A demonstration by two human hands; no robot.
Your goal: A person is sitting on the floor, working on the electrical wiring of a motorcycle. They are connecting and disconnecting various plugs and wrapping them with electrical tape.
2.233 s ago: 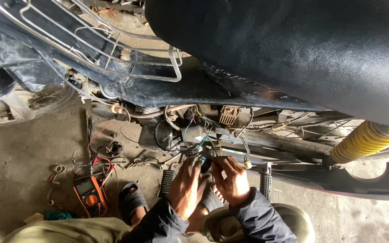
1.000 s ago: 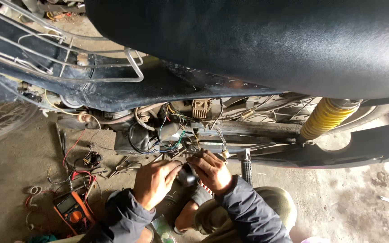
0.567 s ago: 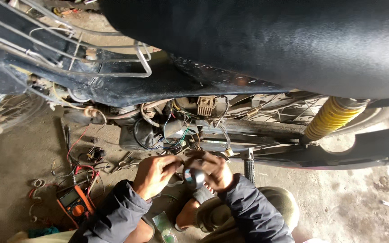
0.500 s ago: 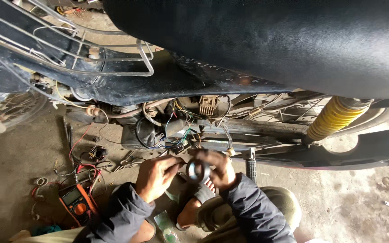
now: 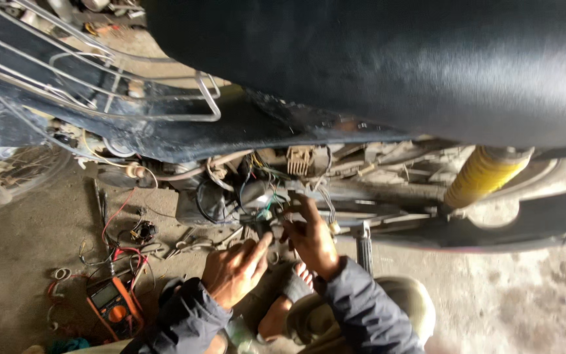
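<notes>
Head view: hands [image 5: 276,252] crowd wiring [image 5: 263,213] under seat [image 5: 388,65]

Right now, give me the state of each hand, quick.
Left hand: loosely open, fingers pointing at the wiring, holding nothing visible.
Right hand: fingers in the wiring; grip cannot be told.

Bare hands [image 5: 276,252], dark grey-blue jacket sleeves [image 5: 361,308]
</notes>
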